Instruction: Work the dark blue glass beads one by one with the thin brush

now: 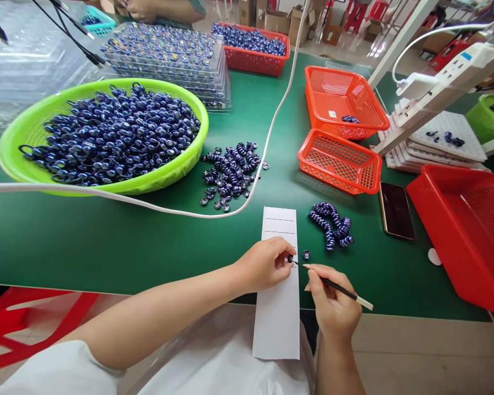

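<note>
My left hand (265, 266) pinches a small dark round piece (290, 258) between thumb and fingertips, above a white paper strip (276, 323) with printed lines. Held like a pen in my right hand (338, 310) is a thin black stick (338, 287) with a pale end. Its tip meets the small piece, or nearly so; the fingers partly hide the contact. One loose shiny blue-purple round piece (306, 255) lies just right of the strip. Beyond it, similar pieces sit in curved stacked rows (329, 224). A looser pile (230, 170) lies farther back.
A green basket (197, 131) heaped with dark looped pieces stands left. A white cable (181, 213) crosses the table. Red baskets (341, 164), a phone (397, 211) and a red bin (448, 247) are right. Stacked clear trays (226, 82) stand behind, near another person's hand (142, 10).
</note>
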Action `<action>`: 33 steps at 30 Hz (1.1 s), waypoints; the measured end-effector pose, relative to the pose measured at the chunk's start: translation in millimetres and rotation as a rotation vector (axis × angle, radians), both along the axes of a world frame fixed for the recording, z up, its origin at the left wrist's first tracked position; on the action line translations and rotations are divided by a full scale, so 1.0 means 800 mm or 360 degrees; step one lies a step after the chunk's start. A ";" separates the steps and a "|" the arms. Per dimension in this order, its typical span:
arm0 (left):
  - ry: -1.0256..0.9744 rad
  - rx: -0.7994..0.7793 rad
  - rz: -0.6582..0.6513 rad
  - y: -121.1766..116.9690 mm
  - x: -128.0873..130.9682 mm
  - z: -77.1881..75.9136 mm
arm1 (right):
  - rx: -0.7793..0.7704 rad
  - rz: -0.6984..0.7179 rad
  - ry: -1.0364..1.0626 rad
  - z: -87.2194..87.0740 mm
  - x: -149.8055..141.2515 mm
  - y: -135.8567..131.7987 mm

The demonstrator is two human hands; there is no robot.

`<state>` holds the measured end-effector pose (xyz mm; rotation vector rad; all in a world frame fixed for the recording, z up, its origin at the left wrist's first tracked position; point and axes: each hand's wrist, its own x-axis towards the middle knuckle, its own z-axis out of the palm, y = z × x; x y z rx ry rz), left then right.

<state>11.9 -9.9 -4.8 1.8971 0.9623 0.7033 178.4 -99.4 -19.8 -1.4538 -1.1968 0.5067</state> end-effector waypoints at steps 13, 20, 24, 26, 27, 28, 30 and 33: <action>0.0044 0.0050 0.0007 -0.001 0.001 -0.001 | -0.0050 -0.0043 0.0007 -0.001 0.003 0.003; 0.0001 0.0006 0.0010 -0.001 0.001 -0.002 | 0.0008 -0.0006 -0.0104 -0.008 0.004 0.002; -0.0039 -0.0042 0.0068 -0.003 0.005 -0.004 | 0.0121 0.0074 -0.0072 -0.009 0.006 0.001; -0.0036 -0.0002 0.0098 0.002 0.001 -0.002 | 0.0120 0.0009 0.0057 -0.007 0.006 0.000; -0.0013 0.0046 0.0123 0.007 -0.004 0.001 | 0.0107 -0.0025 0.0129 -0.006 0.006 0.000; 0.0029 0.0108 0.0162 0.014 -0.012 0.004 | 0.0088 -0.0055 0.0195 -0.004 0.005 0.001; 0.0182 0.0239 0.0285 0.031 -0.035 0.013 | 0.0054 -0.0114 0.0295 -0.001 0.004 0.002; 0.0543 0.0424 0.0575 0.058 -0.076 0.027 | 0.0024 -0.0189 0.0382 0.004 0.002 0.003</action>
